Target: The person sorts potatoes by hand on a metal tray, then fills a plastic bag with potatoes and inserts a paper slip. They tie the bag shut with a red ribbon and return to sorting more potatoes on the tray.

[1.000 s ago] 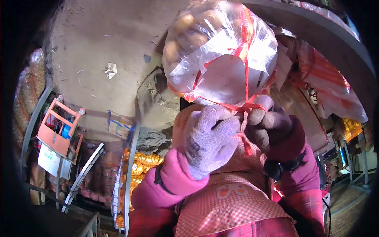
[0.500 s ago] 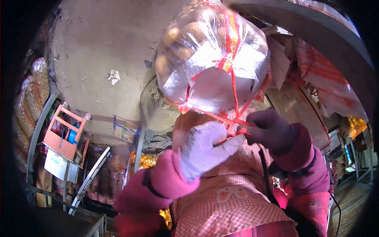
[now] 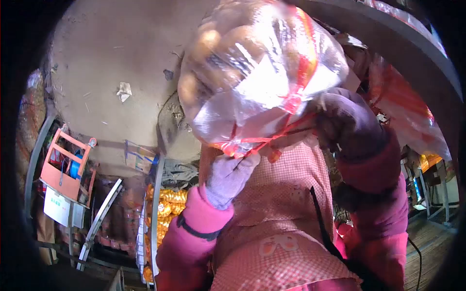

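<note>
Clear plastic bag of round brown produce (image 3: 230, 109): far centre. Gloved left hand (image 3: 228, 178) pinches red plastic tie (image 3: 292, 104), bag's near-left edge. Right hand (image 3: 347, 121) at right side, grip unclear. Judged: tie handling; further pull needs steady pinch.

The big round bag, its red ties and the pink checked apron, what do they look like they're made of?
Bag: thin, glossy clear plastic film, judging by the sharp glare, creases and round contents showing through.
Red ties: probably plastic ribbon, somewhat shiny, flat and wide in one place, bunched narrow in others.
Apron: seems woven cloth, matte, with soft folds; cotton or synthetic, I can't tell.
</note>
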The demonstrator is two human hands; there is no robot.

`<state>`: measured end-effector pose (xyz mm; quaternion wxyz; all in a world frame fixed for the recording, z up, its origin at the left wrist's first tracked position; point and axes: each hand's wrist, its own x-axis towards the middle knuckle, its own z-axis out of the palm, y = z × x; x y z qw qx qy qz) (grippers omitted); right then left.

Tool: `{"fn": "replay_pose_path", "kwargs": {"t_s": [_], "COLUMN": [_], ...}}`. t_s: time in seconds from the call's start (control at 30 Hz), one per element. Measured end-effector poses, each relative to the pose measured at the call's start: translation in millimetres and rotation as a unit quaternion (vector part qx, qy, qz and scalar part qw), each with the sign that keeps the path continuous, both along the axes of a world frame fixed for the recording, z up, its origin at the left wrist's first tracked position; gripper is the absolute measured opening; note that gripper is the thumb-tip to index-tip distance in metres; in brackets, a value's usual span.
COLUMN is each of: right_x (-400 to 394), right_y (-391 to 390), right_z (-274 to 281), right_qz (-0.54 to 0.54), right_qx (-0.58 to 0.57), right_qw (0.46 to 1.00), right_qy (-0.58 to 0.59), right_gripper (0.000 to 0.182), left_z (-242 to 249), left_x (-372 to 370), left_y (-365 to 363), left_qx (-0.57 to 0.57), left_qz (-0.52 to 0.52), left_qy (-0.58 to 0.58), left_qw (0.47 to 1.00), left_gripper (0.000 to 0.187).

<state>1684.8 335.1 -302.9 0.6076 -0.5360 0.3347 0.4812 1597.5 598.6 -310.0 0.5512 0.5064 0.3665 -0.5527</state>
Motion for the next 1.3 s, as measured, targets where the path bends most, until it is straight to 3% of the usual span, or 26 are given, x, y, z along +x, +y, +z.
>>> {"fn": "replay_pose_path", "kwargs": {"t_s": [0.1, 0.13, 0.23, 0.27, 0.37, 0.4, 0.43, 0.5, 0.53, 0.6, 0.63, 0.67, 0.7, 0.73, 0.8, 0.83, 0.87, 0.9, 0.93, 1.0, 1.03, 1.1, 1.17, 1.2, 1.27, 1.3], "right_x": [-10.1, -5.2, -5.6, 2.2, 1.5, -7.8, -19.5, -42.2, -48.8, -55.1, -56.7, -55.2, -48.8, -42.9, -39.2, -38.9, -46.6, -51.1, -53.3, -50.5, -49.0, -32.4, -13.0, 0.1, 14.4, 29.7], "right_y": [-2.7, -1.4, -13.1, -12.8, 3.4, 8.9, 14.3, 24.5, 26.6, 28.6, 32.1, 34.8, 38.3, 41.7, 43.4, 46.6, 52.5, 56.7, 61.6, 65.3, 67.1, 65.8, 57.7, 54.0, 48.2, 57.8], "right_z": [16.9, 37.5, 53.0, 59.4, 49.0, 37.6, 23.0, -6.3, -16.0, -20.7, -18.7, -16.0, -14.0, -7.9, 11.7, 28.2, 45.2, 64.0, 84.7, 101.0, 109.3, 97.9, 70.3, 60.8, 36.4, 30.6], "right_qz": [-0.087, 0.070, 0.219, 0.253, 0.199, 0.244, 0.284, 0.352, 0.339, 0.269, 0.161, -0.094, -0.337, -0.456, -0.528, -0.540, -0.477, -0.477, -0.317, -0.242, -0.203, -0.224, -0.287, -0.240, -0.200, -0.169], "right_qx": [0.035, -0.012, 0.001, 0.000, 0.065, -0.017, -0.100, -0.266, -0.301, -0.291, -0.223, -0.079, 0.034, 0.101, 0.153, 0.169, 0.207, 0.208, 0.093, 0.037, 0.008, 0.072, 0.122, 0.083, 0.057, -0.048], "right_qw": [0.996, 0.976, 0.912, 0.884, 0.892, 0.850, 0.796, 0.652, 0.653, 0.755, 0.865, 0.969, 0.939, 0.884, 0.829, 0.816, 0.852, 0.853, 0.941, 0.966, 0.975, 0.972, 0.950, 0.967, 0.978, 0.984], "right_qy": [-0.004, -0.207, -0.348, -0.394, -0.401, -0.467, -0.525, -0.616, -0.607, -0.522, -0.420, -0.216, -0.055, 0.023, 0.103, 0.122, 0.053, 0.051, -0.070, -0.084, -0.090, -0.026, -0.025, -0.029, -0.014, -0.041], "right_gripper": [0.022, 0.019, 0.020, 0.016, 0.021, 0.025, 0.030, 0.039, 0.037, 0.034, 0.032, 0.031, 0.030, 0.029, 0.028, 0.028, 0.028, 0.028, 0.027, 0.026, 0.027, 0.030, 0.031, 0.031, 0.031, 0.035], "left_z": [16.0, 25.4, 35.4, 41.7, 62.7, 56.5, 46.6, 36.2, 33.5, 21.6, 13.2, 12.4, 11.7, 16.6, 36.6, 46.9, 60.6, 78.8, 96.7, 121.9, 114.5, 98.9, 78.7, 66.1, 42.3, 29.0], "left_x": [9.0, 10.1, 4.5, 15.9, 68.0, 68.5, 67.8, 61.7, 58.1, 60.6, 63.4, 62.2, 61.3, 55.2, 48.9, 45.7, 47.3, 47.2, 47.2, 51.3, 49.2, 45.6, 51.0, 59.5, 71.1, 71.4], "left_y": [2.4, 4.1, 4.4, 1.7, -8.9, -10.6, -13.8, -32.2, -45.9, -54.2, -52.3, -51.9, -51.5, -56.9, -58.4, -59.2, -58.9, -57.1, -55.4, -49.8, -44.9, -35.1, -19.9, -21.2, -19.1, -17.6], "left_qx": [-0.017, -0.043, 0.001, 0.000, -0.016, -0.014, -0.069, -0.176, -0.216, -0.266, -0.262, -0.259, -0.256, -0.220, -0.190, -0.175, -0.130, -0.109, -0.081, -0.078, -0.086, -0.100, -0.156, -0.173, -0.218, -0.245], "left_qz": [-0.123, -0.141, -0.220, -0.220, -0.190, -0.192, -0.067, 0.196, 0.334, 0.377, 0.320, 0.289, 0.258, 0.312, 0.340, 0.354, 0.224, 0.154, 0.086, 0.124, 0.149, 0.198, 0.065, 0.086, 0.076, 0.045], "left_qy": [-0.213, -0.274, -0.379, -0.384, -0.476, -0.471, -0.418, -0.267, -0.175, -0.129, -0.139, -0.146, -0.153, -0.106, -0.087, -0.078, -0.214, -0.276, -0.336, -0.177, -0.166, -0.144, -0.332, -0.378, -0.427, -0.435], "left_qw": [0.969, 0.950, 0.899, 0.897, 0.859, 0.861, 0.903, 0.927, 0.901, 0.878, 0.900, 0.910, 0.919, 0.918, 0.917, 0.916, 0.942, 0.943, 0.934, 0.973, 0.971, 0.964, 0.928, 0.905, 0.874, 0.865], "left_gripper": [0.014, 0.009, 0.005, 0.005, 0.011, 0.011, 0.006, 0.016, 0.023, 0.028, 0.025, 0.024, 0.024, 0.014, 0.011, 0.011, 0.017, 0.021, 0.024, 0.021, 0.019, 0.016, 0.011, 0.007, 0.018, 0.024]}}
